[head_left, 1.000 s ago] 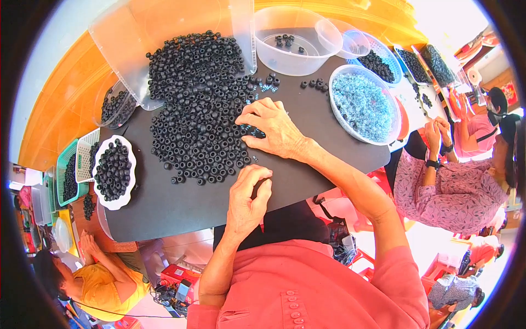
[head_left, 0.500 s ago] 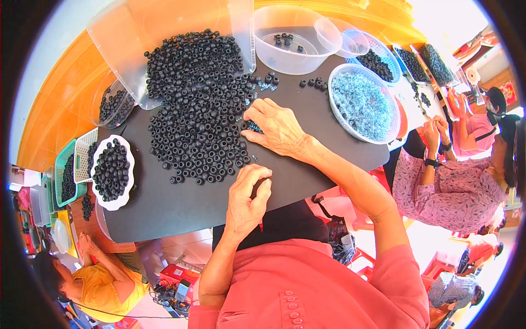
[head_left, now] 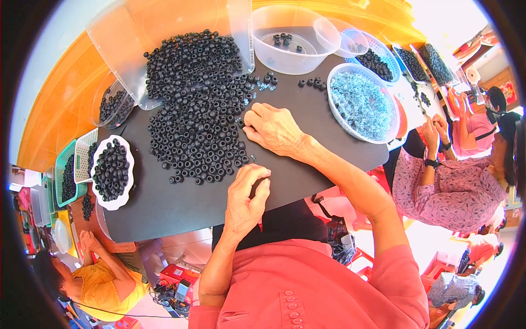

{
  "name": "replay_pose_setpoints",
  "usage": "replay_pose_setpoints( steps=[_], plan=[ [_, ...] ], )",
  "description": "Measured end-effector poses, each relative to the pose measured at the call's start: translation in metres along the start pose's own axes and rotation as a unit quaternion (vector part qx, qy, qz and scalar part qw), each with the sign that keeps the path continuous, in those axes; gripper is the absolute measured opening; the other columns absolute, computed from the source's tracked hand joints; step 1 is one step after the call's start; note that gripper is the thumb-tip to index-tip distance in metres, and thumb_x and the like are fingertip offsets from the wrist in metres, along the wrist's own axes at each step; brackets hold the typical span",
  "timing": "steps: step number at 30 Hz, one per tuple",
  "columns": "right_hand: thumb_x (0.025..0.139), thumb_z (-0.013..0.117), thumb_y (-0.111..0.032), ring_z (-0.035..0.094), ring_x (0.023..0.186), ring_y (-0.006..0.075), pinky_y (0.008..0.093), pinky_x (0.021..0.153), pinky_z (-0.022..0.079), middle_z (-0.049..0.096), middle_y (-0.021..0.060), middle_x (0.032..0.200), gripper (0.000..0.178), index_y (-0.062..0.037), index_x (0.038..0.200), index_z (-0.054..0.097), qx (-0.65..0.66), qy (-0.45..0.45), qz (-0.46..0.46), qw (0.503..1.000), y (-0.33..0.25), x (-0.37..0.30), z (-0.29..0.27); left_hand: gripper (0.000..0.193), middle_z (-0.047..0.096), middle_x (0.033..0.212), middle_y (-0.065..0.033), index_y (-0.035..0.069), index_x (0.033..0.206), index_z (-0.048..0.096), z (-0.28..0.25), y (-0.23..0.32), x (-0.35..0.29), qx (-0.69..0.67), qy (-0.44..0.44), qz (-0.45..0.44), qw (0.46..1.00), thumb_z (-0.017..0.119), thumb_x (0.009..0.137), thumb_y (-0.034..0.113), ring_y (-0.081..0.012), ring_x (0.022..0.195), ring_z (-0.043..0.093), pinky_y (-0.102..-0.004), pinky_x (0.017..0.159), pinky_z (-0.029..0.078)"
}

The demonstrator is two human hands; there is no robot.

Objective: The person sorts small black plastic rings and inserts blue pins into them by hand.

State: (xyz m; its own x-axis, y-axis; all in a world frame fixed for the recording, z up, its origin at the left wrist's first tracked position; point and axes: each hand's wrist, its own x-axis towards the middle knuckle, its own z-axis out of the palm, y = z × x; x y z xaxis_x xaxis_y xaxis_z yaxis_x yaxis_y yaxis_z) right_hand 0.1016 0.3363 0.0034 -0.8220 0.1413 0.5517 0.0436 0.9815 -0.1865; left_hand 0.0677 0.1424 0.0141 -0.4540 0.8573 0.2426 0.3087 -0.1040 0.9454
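Note:
A large pile of small round black pieces with holes (head_left: 192, 120) spreads across the dark table. My right hand (head_left: 274, 129) rests at the pile's right edge, fingers curled together. Whatever lies in or under those fingers is hidden. A few small pale blue coil-like pieces (head_left: 265, 86) lie beside the pile, just beyond that hand. Nearer to me, my left hand (head_left: 246, 197) is closed by the pile's front right edge, its thumb bent toward the fingers. What it holds, if anything, I cannot make out.
A tipped clear bin (head_left: 118, 55) stands behind the pile. A clear tub (head_left: 293, 60) is at the back, and a white bowl of pale blue pieces (head_left: 364, 104) at the right. A white scalloped dish of black pieces (head_left: 127, 192) sits left. Co-workers sit at both sides.
My right hand's fingers have closed. The small blue pieces that showed between its thumb and fingers are out of sight. My left hand has hardly moved.

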Motion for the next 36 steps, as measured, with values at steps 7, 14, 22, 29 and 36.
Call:
replay_pose_setpoints(
  steps=[7,14,22,29,36],
  plan=[
    [0.083,0.067,-0.022,0.057,0.065,0.0249,0.0377,0.053,0.047,0.049,0.0056,0.069,0.024,-0.0076,0.070,0.054,-0.055,0.011,-0.051,0.997,0.004,-0.005,0.004,0.015,0.062,0.097,-0.0114,-0.003,0.099,0.061,0.000,-0.001,-0.001,0.015,0.001,0.011,1.000,0.056,0.085,-0.002,-0.0205,0.092,0.058,-0.0299,0.084,0.046],
    [0.090,0.064,-0.023,0.045,0.048,0.0341,0.0414,0.047,0.039,0.048,0.0148,0.056,0.037,-0.0009,0.063,0.052,0.110,0.114,0.099,0.982,0.014,0.013,-0.010,0.014,0.061,0.097,-0.0108,-0.003,0.098,0.061,0.001,-0.002,0.000,0.008,0.001,0.007,1.000,0.055,0.086,-0.001,-0.0183,0.090,0.058,-0.0280,0.082,0.046],
    [0.095,0.056,-0.030,0.034,0.044,0.0302,0.0423,0.046,0.034,0.037,0.0179,0.051,0.048,0.0011,0.060,0.049,0.218,0.196,0.180,0.939,0.011,0.065,-0.062,0.013,0.061,0.091,-0.0108,-0.003,0.097,0.060,0.002,-0.002,-0.002,-0.016,0.012,-0.005,1.000,0.057,0.085,-0.002,-0.0198,0.086,0.058,-0.0300,0.078,0.047],
    [0.096,0.054,-0.030,0.052,0.053,0.0222,0.0380,0.054,0.041,0.052,0.0138,0.059,0.043,0.0012,0.065,0.055,0.231,0.169,0.192,0.939,0.004,0.050,-0.046,0.012,0.061,0.091,-0.0106,-0.003,0.096,0.060,0.002,-0.004,-0.001,-0.009,0.010,0.000,1.000,0.057,0.085,-0.001,-0.0205,0.086,0.058,-0.0304,0.078,0.047],
    [0.099,0.051,-0.018,0.057,0.072,0.0150,0.0303,0.072,0.046,0.062,0.0063,0.072,0.034,0.0008,0.073,0.061,0.357,0.264,0.230,0.866,0.017,0.005,-0.029,0.012,0.062,0.092,-0.0123,-0.003,0.096,0.060,0.002,-0.002,0.000,-0.004,0.009,0.003,1.000,0.057,0.085,0.000,-0.0232,0.089,0.059,-0.0318,0.081,0.047]
  ],
)
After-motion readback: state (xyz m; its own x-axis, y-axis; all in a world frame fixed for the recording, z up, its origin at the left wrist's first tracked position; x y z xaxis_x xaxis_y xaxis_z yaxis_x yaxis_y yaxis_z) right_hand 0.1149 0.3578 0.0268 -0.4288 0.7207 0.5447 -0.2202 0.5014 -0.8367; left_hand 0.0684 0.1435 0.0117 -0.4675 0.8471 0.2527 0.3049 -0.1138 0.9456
